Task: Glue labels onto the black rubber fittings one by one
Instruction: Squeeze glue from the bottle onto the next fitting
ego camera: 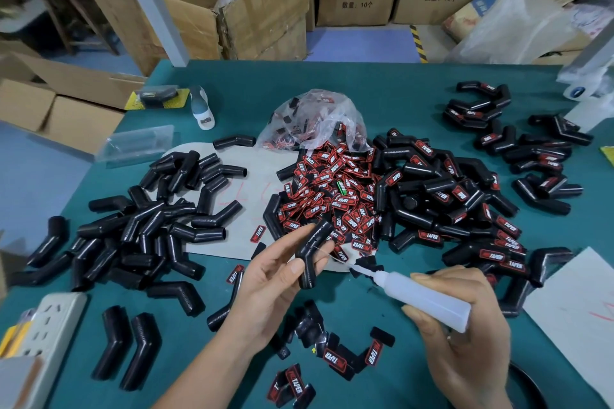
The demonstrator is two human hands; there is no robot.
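The left hand grips one bent black rubber fitting, thumb across the lower leg near the elbow and fingers curled behind the upper leg, so the fitting stands tilted with its upper end toward one o'clock. The right hand is wrapped round a translucent glue bottle, whose thin nozzle points toward ten o'clock and reaches close to the bend of the fitting; whether the tip touches the rubber I cannot tell.

The fitting looks light and somewhat soft, likely to flex if squeezed hard, with a matt surface that should not slip. Holding it by the lower leg, as here, seems sensible: it leaves the upper leg free for glue and label.

At twelve o'clock from the hands lies a heap of red and black labels spilling from a clear plastic bag. At nine to ten o'clock sits a pile of unlabelled fittings; at one to two o'clock, a pile of labelled fittings. All rests on a green table. A few loose labels lie at six o'clock.
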